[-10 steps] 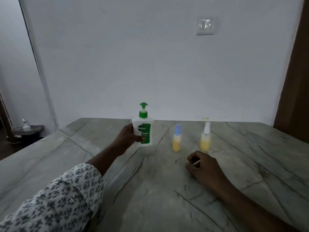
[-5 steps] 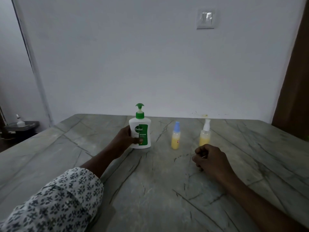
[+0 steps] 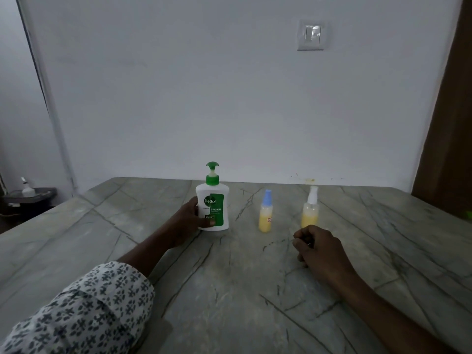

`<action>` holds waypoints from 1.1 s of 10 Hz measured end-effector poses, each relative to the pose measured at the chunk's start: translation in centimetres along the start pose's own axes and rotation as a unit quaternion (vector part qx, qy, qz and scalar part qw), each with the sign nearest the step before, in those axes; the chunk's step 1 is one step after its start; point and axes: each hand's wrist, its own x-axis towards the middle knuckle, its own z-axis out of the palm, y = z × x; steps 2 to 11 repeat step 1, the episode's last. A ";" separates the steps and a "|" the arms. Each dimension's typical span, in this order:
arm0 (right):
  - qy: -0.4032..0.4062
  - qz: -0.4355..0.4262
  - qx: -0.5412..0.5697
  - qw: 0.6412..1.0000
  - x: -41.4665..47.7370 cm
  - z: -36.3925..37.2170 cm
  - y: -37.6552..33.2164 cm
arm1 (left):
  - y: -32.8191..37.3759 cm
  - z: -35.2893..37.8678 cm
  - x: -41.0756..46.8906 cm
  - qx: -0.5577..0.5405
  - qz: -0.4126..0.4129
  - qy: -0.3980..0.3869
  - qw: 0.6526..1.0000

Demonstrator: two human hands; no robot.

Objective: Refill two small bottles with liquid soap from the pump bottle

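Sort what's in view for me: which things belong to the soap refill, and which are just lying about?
For the job: pump bottle, gripped by the left hand; blue-capped small bottle; white-capped small bottle.

Just lying about: wall switch; white object on the side stand, far left.

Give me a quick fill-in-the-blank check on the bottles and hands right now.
The left hand grips the pump bottle, whose pump head is ____.
The middle bottle has a ____ cap.
The right hand rests on the table near the spray bottle, which holds ____ liquid.
Missing: green; blue; yellow.
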 end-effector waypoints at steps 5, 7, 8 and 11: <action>0.001 -0.004 0.005 1.000 0.0 0.0 -0.2 | 0.3 -0.2 -0.1 -0.004 -0.011 -0.006 1.000; 0.001 -0.004 0.005 1.000 0.0 0.0 -0.2 | 0.3 -0.2 -0.1 -0.004 -0.011 -0.006 1.000; 0.001 -0.004 0.005 1.000 0.0 0.0 -0.2 | 0.3 -0.2 -0.1 -0.004 -0.011 -0.006 1.000; 0.001 -0.004 0.005 1.000 0.0 0.0 -0.2 | 0.3 -0.2 -0.1 -0.004 -0.011 -0.006 1.000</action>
